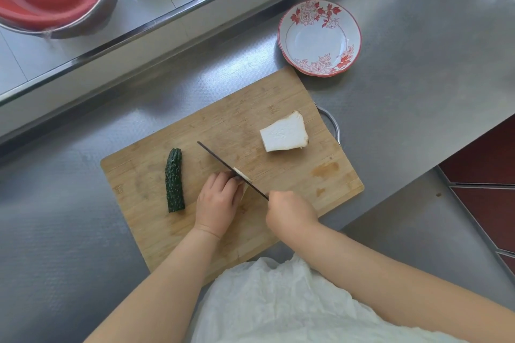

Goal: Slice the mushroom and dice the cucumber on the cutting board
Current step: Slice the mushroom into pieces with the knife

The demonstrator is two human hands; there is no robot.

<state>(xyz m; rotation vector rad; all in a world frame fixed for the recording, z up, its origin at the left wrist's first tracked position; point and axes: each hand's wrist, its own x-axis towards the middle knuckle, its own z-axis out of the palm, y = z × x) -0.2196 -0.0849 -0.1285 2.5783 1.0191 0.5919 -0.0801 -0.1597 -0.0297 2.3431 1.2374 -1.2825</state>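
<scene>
Right hand (289, 210) is wrapped around the knife (231, 170) handle, blade angled across the cutting board (278, 103) with its edge down on a small pale bit of mushroom (242, 174). Left hand (218, 198) has its fingers curled over that bit, pinning it, knuckles right against the blade. That's where I'd worry: the piece is mostly hidden under the fingers, so I can't really tell how much is left, but it looks short. If it slides or the fingertips poke out past the knuckles, the next stroke could nick them.

The bigger mushroom chunk (284, 133) sits apart toward the far right of the board, cut face up. The cucumber (175, 179) lies whole just left of the left hand, not yet diced, and could roll if bumped. A flowered bowl (319, 36) waits on the tabletop (418, 78) beyond the board.
</scene>
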